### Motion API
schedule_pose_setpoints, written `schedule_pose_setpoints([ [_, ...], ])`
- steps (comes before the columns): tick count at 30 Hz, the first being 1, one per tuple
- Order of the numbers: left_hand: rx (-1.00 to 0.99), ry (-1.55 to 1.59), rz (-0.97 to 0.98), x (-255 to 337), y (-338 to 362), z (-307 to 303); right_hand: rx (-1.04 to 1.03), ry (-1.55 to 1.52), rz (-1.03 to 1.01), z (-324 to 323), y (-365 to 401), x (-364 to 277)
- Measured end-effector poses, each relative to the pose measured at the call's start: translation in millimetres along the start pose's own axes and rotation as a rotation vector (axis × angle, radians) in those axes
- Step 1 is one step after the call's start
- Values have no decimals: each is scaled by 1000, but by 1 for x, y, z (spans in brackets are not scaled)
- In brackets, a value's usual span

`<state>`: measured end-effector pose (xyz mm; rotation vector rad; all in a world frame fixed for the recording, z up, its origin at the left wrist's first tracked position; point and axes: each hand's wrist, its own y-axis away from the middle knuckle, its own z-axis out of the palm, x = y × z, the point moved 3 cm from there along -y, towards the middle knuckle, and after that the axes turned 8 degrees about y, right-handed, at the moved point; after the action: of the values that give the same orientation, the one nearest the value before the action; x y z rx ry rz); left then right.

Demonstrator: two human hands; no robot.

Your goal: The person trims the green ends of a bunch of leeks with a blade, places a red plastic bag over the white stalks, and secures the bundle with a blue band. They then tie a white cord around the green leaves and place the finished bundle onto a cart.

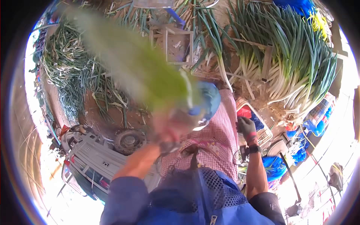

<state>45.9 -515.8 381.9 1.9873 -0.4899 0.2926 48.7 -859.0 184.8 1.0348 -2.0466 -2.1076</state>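
My left hand (168, 129) is smeared by motion in front of my lap. A blurred green and white stalk (146, 71) stretches from it toward the upper left; how the fingers sit on it is hidden by the blur. My right hand (246, 129), in a dark glove with a red cuff, hangs beside my right thigh at the edge of a crate (264, 135). Its fingers look curled, and anything inside them is too small to make out. A checkered red and white cloth (221, 131) covers my lap.
A large pile of leeks (288, 63) lies at the upper right. Green leaf waste (69, 63) is heaped at the left. A metal frame (191, 47) stands ahead. At the lower left is a grey wheeled machine (101, 155); blue bags (275, 167) lie at the right.
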Motion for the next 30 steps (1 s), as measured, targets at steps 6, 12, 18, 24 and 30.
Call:
schedule_pose_setpoints([
  [6, 545, -72, 203, -94, 213, -246, -8, -124, -4, 18, -70, -55],
  [12, 1525, -190, 130, -227, 514, -352, -547, -351, -190, 221, -98, -250],
  [18, 1417, 408, 17, -329, 509, -344, -882, -95, -653, 395, 78, -396],
  [24, 1333, 967, 33, -451, 411, -376, -792, 261, -504, 506, 113, -389],
  [30, 1358, 1386, -100, -562, 362, -353, -837, 519, -481, 524, 36, -335],
])
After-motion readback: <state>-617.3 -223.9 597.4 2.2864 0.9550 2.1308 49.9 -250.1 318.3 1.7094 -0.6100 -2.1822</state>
